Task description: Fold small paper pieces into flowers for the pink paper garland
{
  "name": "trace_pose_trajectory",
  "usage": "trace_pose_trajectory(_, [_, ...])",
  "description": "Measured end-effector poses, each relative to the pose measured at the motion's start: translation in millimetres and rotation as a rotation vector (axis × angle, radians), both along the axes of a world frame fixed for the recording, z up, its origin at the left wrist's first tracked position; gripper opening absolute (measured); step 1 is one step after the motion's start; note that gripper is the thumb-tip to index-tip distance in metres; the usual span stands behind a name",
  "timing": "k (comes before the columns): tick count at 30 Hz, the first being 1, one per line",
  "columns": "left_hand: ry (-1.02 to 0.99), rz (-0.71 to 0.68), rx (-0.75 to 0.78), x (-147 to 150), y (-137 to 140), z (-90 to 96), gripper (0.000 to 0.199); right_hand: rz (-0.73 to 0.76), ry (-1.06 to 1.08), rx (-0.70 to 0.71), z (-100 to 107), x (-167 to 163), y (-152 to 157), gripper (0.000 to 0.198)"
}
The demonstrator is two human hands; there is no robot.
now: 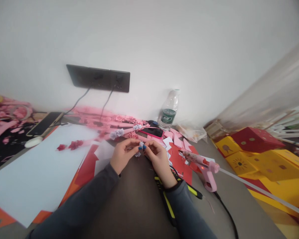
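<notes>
My left hand [126, 153] and my right hand [159, 161] meet over the middle of the table, fingertips pinched on a small white paper flower [141, 144]. Blue shows at both fingertips on either side of it; I cannot tell whether this is finger covers or part of the piece. Just beyond my hands lie pink paper flowers [133, 135] on strips and a pair of pale white paper flowers [117, 133]. Beneath my right wrist rest yellow-and-black handled tools [167, 202], partly covered by the arm.
A pink glue gun [201, 165] with a long glue stick and black cord lies right, near red paper [176, 159]. Behind stand a water bottle [168, 111] and a phone [153, 132]. White sheets [42, 166] cover the left; yellow boxes [261, 166] sit far right.
</notes>
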State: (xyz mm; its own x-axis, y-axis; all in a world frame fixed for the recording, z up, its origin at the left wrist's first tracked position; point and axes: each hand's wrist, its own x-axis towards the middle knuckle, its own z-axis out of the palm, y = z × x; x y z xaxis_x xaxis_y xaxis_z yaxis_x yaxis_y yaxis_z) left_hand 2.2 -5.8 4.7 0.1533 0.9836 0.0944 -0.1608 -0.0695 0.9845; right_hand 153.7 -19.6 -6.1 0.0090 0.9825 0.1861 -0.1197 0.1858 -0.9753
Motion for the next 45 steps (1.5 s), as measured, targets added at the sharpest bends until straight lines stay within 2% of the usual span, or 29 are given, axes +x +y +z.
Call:
trace_pose_trajectory(5, [-0.048, -0.061, -0.071, 0.4, -1.4, 4.6, 0.023, -0.118, -0.284, 0.198, 7.7, -0.6, -7.2, 0.009])
trace_pose_trajectory(7, [-0.054, -0.087, -0.071, 0.2, -1.2, 5.1, 0.026, -0.159, -0.408, 0.282, 8.6, 0.2, -8.1, 0.009])
trace_pose_trajectory(10, [-0.067, -0.122, -0.108, -0.7, 0.5, 2.3, 0.028, -0.160, -0.518, 0.378, 9.1, 2.1, -7.3, 0.012])
trace_pose_trajectory(13, [-0.121, -0.173, -0.211, -2.2, 3.3, -1.6, 0.035, -0.136, -0.563, 0.429, 10.1, 4.5, -6.0, 0.013])
trace_pose_trajectory(19, [-0.148, -0.217, -0.349, -5.1, 5.5, -0.4, 0.041, -0.041, -0.632, 0.465, 13.2, 9.6, -6.0, 0.014])
trace_pose_trajectory(28, [-0.091, -0.226, -0.382, -7.1, 6.1, -1.3, 0.037, 0.014, -0.723, 0.533, 12.7, 13.6, -6.1, 0.014])
trace_pose_trajectory(34, [-0.107, -0.215, -0.419, -6.3, 7.0, 0.4, 0.036, -0.034, -0.721, 0.546, 10.8, 13.0, -5.5, 0.012])
trace_pose_trajectory(38, [-0.094, -0.237, -0.461, -6.9, 8.0, 2.0, 0.037, 0.023, -0.754, 0.571, 12.9, 13.4, -5.9, 0.014])
trace_pose_trajectory(42, [-0.107, -0.248, -0.474, -7.5, 8.4, 2.9, 0.038, 0.030, -0.678, 0.532, 13.9, 13.0, -5.3, 0.014])
trace_pose_trajectory(45, [-0.149, -0.247, -0.485, -7.2, 9.1, 2.9, 0.035, -0.027, -0.514, 0.427, 11.3, 11.8, -3.9, 0.007])
